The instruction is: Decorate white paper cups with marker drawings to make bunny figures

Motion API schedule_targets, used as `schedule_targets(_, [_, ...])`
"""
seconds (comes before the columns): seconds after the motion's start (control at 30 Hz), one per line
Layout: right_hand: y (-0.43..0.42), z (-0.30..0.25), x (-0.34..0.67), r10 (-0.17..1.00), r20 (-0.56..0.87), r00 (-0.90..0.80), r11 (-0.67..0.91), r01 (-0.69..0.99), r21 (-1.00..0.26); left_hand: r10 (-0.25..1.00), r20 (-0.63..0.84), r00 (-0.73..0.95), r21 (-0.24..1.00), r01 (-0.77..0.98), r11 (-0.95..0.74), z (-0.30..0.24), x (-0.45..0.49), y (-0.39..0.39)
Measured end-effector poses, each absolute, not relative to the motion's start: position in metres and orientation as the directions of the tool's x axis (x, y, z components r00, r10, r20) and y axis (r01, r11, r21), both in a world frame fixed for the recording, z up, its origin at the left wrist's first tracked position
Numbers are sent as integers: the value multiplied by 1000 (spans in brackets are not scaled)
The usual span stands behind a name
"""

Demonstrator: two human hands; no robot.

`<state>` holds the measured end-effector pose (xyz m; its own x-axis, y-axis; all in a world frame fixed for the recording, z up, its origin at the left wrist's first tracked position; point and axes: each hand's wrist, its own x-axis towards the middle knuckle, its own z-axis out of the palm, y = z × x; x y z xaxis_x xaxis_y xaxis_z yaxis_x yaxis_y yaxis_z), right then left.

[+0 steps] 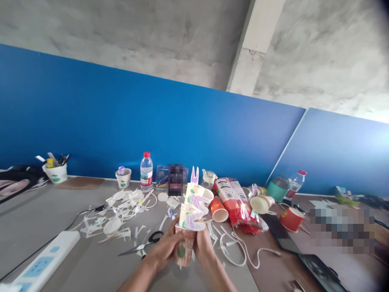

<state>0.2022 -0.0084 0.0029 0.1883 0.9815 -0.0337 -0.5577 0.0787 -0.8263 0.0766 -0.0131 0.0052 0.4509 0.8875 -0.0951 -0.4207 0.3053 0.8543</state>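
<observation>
My left hand [164,248] and my right hand [204,245] both grip a stack of paper cups [189,227] held upright over the table. The cups are white with green dots and purple scribbled paper strips; two purple paper ears stick up at the top. My fingers wrap the lowest cup from either side. Black-handled scissors [145,243] lie on the table just left of my left hand. Cut paper strips and white discs [121,215] are scattered behind them.
A white power strip [45,261] lies at the front left. A water bottle [146,171], orange cups [219,209], a red snack bag [238,202], a teal jar [278,188] and a dark phone [281,237] crowd the table's middle and right. A blue partition stands behind.
</observation>
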Motion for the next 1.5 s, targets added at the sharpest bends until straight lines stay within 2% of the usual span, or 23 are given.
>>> schedule_targets(0.23, [-11,2,200,965,-31,261,119,-540,-833,925,-108,363,847,-453,277,-6,81,-11])
schedule_targets(1.1, [-15,13,197,981,-41,190,76,-571,-818,955,-52,291,876,-446,184,-2,82,-11])
schedule_targets(1.5, [-13,9,196,980,-50,193,74,-583,-809,961,-87,263,899,-396,190,5,81,-13])
